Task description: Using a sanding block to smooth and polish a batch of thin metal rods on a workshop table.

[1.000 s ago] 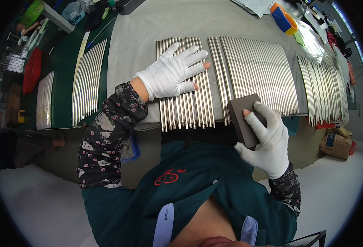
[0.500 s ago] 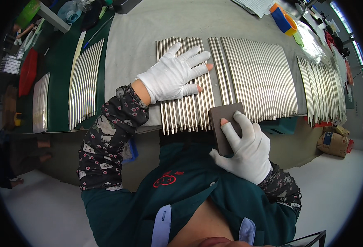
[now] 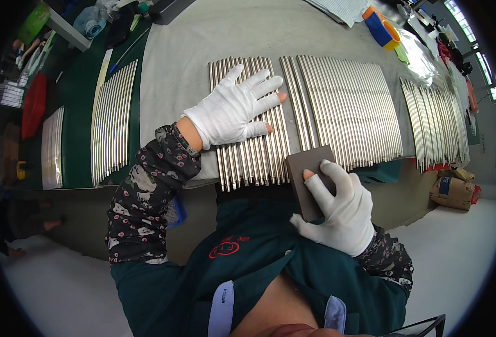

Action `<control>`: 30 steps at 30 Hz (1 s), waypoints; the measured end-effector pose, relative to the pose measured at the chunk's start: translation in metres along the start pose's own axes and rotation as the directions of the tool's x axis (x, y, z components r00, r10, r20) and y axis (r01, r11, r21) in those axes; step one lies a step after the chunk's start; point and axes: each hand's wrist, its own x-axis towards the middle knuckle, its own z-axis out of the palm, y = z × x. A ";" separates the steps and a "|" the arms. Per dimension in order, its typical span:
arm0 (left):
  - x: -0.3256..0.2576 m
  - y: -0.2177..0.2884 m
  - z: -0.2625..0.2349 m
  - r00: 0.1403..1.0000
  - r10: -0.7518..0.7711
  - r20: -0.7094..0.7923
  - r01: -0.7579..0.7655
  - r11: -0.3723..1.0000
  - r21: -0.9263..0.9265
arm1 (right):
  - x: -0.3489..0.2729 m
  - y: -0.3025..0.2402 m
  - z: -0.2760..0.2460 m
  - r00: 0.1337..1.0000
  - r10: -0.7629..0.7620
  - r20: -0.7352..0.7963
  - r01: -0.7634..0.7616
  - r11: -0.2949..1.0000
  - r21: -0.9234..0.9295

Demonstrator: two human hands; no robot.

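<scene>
Head view: left hand [image 3: 234, 109], white glove with bare tips on two digits, lies palm down across a row of long silver metal rods [image 3: 248, 165]. Fingers spread wide, flat on top, not wrapped round anything. The rods' near ends stick out past the near edge of the grey cloth-covered table [image 3: 191, 45].

Right hand [image 3: 340, 205], same glove type, is partly curled on a dark grey-brown rectangular block [image 3: 303, 162]: fingers over its upper face, thumb at its near end. Block sits tilted at the near edge, just beside the rods' right-hand end (can't tell if they touch).

Right of that row: a narrow strip of silver rods [image 3: 297, 95], then a wide silver rod panel [image 3: 352, 112]. Another silver rod bundle [image 3: 433, 129] lies toward the table's right edge. Blue-and-orange ring-shaped object [image 3: 381, 27] near the far right corner.
</scene>
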 end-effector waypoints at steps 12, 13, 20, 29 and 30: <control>-0.001 0.000 0.001 0.998 0.012 -0.061 -0.012 1.000 0.003 | 0.019 0.003 0.004 0.996 0.033 -0.081 -0.034 0.999 -0.017; -0.002 0.000 0.002 0.998 0.011 -0.057 -0.010 1.000 0.016 | 0.015 0.002 0.006 0.998 0.011 -0.054 -0.011 1.000 -0.002; 0.002 0.001 -0.001 0.998 0.017 -0.053 -0.015 1.000 0.022 | 0.033 0.000 0.019 0.990 0.138 -0.002 -0.137 0.988 -0.068; 0.002 0.001 0.001 0.998 0.018 -0.059 -0.017 1.000 0.016 | 0.020 -0.004 0.007 0.990 0.089 0.110 -0.084 0.996 -0.042; 0.002 0.000 0.002 0.998 0.022 -0.061 -0.021 0.999 0.028 | 0.036 -0.001 0.013 0.990 0.115 0.083 -0.109 0.991 -0.072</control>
